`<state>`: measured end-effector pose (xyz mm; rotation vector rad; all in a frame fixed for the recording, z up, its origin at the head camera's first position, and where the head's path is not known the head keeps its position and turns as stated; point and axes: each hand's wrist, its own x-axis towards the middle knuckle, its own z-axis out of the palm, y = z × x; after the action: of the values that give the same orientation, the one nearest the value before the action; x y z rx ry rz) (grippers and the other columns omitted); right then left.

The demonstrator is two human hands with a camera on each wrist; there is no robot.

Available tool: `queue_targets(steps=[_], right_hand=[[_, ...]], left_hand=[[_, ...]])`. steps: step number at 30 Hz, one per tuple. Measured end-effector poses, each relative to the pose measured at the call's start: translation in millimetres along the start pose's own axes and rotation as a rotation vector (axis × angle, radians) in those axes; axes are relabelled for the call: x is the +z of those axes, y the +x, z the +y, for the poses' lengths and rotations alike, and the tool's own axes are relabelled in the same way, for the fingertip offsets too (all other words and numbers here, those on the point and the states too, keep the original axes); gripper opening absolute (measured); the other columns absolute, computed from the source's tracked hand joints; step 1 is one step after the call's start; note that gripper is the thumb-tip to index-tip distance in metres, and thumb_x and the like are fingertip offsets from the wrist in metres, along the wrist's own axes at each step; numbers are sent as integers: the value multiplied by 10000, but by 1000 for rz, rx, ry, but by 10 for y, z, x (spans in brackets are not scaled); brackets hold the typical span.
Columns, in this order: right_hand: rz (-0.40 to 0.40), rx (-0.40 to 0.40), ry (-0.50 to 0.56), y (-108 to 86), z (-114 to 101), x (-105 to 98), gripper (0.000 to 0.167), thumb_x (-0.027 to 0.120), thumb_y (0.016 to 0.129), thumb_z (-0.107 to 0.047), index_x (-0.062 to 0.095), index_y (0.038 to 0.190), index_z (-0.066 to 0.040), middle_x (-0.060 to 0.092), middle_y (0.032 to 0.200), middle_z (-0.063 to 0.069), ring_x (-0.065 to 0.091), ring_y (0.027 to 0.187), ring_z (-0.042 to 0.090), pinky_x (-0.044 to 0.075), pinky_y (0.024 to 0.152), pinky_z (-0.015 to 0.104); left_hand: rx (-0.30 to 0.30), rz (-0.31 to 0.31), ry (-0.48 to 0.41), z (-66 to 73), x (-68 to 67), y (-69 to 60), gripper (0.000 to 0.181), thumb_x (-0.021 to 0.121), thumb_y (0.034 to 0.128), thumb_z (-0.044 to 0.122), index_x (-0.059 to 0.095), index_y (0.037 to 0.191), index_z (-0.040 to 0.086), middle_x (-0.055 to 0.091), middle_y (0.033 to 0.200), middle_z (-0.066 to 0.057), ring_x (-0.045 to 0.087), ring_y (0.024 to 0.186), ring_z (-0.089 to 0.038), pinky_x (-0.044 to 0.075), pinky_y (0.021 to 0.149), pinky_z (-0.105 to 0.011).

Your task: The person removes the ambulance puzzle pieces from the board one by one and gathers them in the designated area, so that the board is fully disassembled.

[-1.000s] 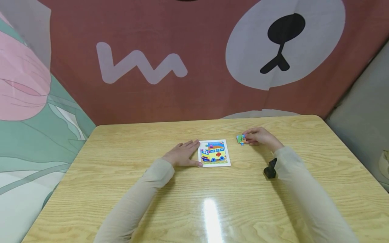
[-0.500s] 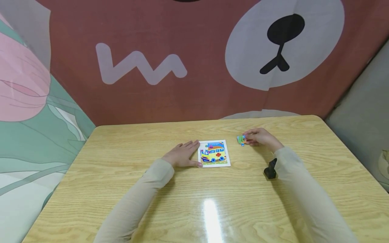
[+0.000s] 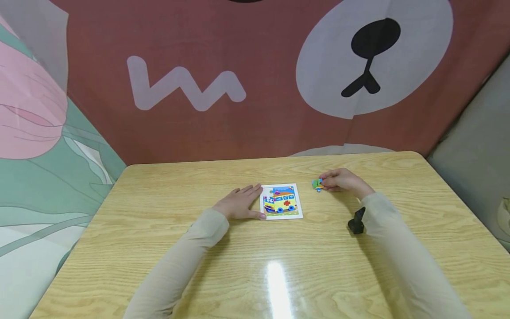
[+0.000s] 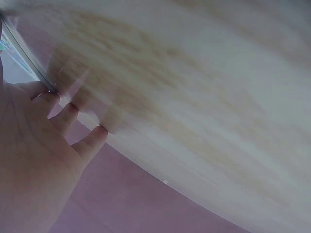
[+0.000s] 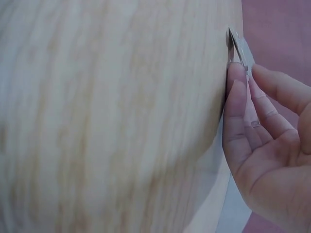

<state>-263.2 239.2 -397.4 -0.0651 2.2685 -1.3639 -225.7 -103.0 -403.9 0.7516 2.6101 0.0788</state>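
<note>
A white-framed jigsaw puzzle (image 3: pixel 282 202) with a yellow ambulance picture lies on the table, its upper-left part showing bare white. My left hand (image 3: pixel 240 204) rests at its left edge, fingers spread and straight, thumb at the lower-left corner. In the left wrist view, the fingers of the left hand (image 4: pixel 41 145) reach to the frame edge. To the right of the puzzle, my right hand (image 3: pixel 343 181) pinches a green and blue puzzle piece (image 3: pixel 316 184) low over the table. In the right wrist view, the piece (image 5: pixel 237 46) appears edge-on, tilted, between thumb and fingers of the right hand (image 5: pixel 272 145).
The wooden table (image 3: pixel 239 261) ends at a red-brown cloth backdrop (image 3: pixel 223 133) behind the hands. A black device (image 3: pixel 356 222) sits at the right wrist beside the sleeve. Glare (image 3: pixel 278 285) lies on the table front.
The puzzle piece in my right hand has turned, so its green face looks narrower, and has shifted slightly right. My left hand and the framed puzzle stay in place.
</note>
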Motion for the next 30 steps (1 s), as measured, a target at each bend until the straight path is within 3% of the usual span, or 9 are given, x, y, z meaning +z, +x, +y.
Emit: queue_targets(steps=[11,18,22,25,30], right_hand=[[-12,-17,9,-57,-29,0,518,590,934,-102,409,1360,132,649,1069,37,620,796,-19,541,744,175],[-48,-97,90,-71,27,-43,470,697,860,-148,530,1222,101,666,897,-49,642,750,12,539,678,173],[-4,-48,32,-63,19,-29,504,651,890,-122,470,1296,114,649,933,-67,619,755,-13,527,691,166],[28,-25,-19,-59,-1,-22,507,597,928,-99,421,1350,119,647,1025,8,592,752,-10,514,684,177],[57,-63,-62,-60,-70,0,489,537,966,-103,393,1383,107,551,1260,244,587,822,40,523,759,239]], left_hand=[[-1,-1,-9,1,9,-6,956,451,855,719,42,1555,211,-11,1626,70,58,1513,-189,106,1226,-473],[-5,-4,-7,9,2,-16,951,449,860,714,38,1555,212,-15,1626,68,57,1513,-186,102,1227,-471],[-1,-6,-4,11,2,-15,948,449,864,708,39,1555,203,-14,1627,60,56,1513,-187,102,1227,-470],[3,-5,-3,7,1,-11,950,449,865,708,37,1554,200,-15,1627,58,53,1513,-189,101,1227,-469],[5,-5,2,-10,10,1,955,439,860,724,32,1554,209,-16,1626,65,44,1514,-186,103,1227,-469]])
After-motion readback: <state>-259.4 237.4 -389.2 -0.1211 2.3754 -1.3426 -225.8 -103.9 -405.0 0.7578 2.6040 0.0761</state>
